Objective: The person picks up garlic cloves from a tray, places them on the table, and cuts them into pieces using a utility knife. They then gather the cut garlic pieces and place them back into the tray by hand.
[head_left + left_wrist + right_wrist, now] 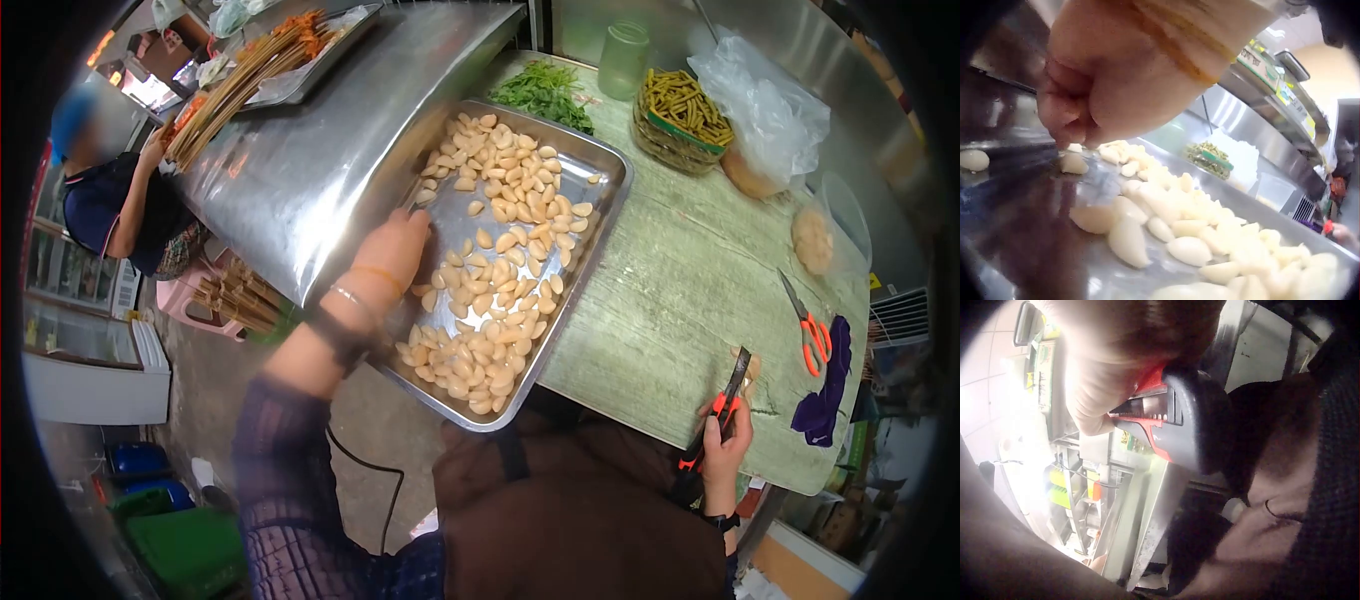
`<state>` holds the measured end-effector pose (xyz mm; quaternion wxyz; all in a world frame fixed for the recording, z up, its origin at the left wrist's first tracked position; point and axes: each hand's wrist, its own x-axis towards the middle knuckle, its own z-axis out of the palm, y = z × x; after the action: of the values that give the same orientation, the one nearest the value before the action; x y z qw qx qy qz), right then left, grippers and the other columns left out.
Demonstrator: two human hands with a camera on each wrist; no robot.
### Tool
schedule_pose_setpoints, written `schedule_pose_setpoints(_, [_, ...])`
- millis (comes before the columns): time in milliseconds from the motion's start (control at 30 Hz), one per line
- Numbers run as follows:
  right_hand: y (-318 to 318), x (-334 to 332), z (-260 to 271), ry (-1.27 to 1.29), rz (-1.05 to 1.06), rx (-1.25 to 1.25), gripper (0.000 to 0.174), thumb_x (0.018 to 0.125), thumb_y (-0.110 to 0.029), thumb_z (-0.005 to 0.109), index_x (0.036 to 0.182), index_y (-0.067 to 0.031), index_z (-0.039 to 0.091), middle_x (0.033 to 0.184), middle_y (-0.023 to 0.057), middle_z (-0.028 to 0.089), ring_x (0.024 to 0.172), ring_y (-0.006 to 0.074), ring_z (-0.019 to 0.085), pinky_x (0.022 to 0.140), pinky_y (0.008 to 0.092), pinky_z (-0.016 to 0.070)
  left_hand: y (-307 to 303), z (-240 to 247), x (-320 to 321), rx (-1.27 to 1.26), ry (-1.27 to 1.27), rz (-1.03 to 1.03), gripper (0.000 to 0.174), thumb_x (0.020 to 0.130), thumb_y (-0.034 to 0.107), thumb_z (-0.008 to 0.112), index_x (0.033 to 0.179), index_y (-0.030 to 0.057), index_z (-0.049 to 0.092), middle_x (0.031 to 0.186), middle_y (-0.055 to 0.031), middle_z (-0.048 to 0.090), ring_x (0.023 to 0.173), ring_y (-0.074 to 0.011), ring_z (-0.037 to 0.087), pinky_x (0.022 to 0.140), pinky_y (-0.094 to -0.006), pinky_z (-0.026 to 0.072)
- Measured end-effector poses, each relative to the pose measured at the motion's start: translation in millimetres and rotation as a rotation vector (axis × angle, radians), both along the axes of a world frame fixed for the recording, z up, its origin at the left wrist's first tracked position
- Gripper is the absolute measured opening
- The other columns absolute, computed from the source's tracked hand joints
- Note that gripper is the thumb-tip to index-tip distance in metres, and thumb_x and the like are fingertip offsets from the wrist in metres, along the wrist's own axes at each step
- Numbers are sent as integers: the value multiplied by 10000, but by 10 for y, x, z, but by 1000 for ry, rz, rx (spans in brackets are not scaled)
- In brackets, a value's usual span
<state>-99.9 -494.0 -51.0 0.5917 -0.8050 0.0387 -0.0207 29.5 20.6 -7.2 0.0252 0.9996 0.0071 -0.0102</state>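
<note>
My left hand [398, 248] reaches over the left side of a metal tray [625, 185] of peeled garlic cloves [485, 365]. In the left wrist view its fingers are curled, with the fingertips right above a garlic clove [1074, 164]; I cannot tell whether one is between them. More cloves lie loose on the tray's shiny bottom. At the table's right front, my right hand [727, 447] grips a red-and-black utility knife [690, 462], its dark front end pointing up over the tabletop. The right wrist view shows the fingers wrapped round the knife's handle [1200, 419].
Orange-handled scissors [815, 340] and a purple cloth [825, 405] lie at the table's right. Green leaves [545, 92], a container of cut green pods [685, 115] and a plastic bag [765, 100] stand behind. A person [125, 200] handles skewers [245, 90] at far left.
</note>
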Motion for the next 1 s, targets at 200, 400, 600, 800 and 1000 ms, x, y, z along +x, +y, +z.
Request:
schedule_pose_setpoints(200, [51, 13, 66, -30, 10, -23, 198, 922, -70, 617, 1106, -11, 579, 952, 51, 649, 782, 98, 555, 734, 262, 467, 109, 154, -13, -533, 220, 149, 144, 1028, 134, 615, 1107, 21, 575, 934, -151, 672, 809, -287, 700, 723, -420, 569])
schedule_pose_setpoints(400, [25, 19, 34, -28, 19, -17, 199, 925, -81, 622, 1107, -12, 580, 952, 51, 650, 791, 99, 555, 738, 262, 466, -88, 403, -266, -658, 164, -107, 214, 1006, 137, 677, 1202, 58, 640, 843, -68, 690, 723, -176, 647, 720, -345, 545])
schedule_pose_setpoints(600, [17, 25, 15, -68, 16, -85, 198, 911, -73, 618, 1095, -8, 587, 953, 55, 654, 831, 117, 562, 787, 277, 468, -253, 365, -236, -471, 338, -107, 198, 1016, 198, 687, 1156, 66, 637, 836, -93, 674, 735, -192, 649, 721, -349, 541])
schedule_pose_setpoints(800, [33, 26, 69, -23, 26, -64, 213, 907, -89, 624, 1100, -5, 587, 953, 60, 651, 877, 131, 575, 828, 287, 469, 32, 597, -291, -1328, 400, 226, 230, 1106, 317, 561, 1160, 98, 608, 755, 59, 516, 569, -24, 386, 494, -198, 313])
schedule_pose_setpoints(1000, [20, 27, 4, -53, 18, -46, 217, 919, -109, 629, 1104, -6, 584, 955, 59, 644, 868, 128, 572, 823, 283, 467, 160, 590, -379, -1713, 436, 341, 125, 1054, 232, 520, 1041, 115, 561, 867, -19, 557, 550, -33, 365, 449, -192, 263])
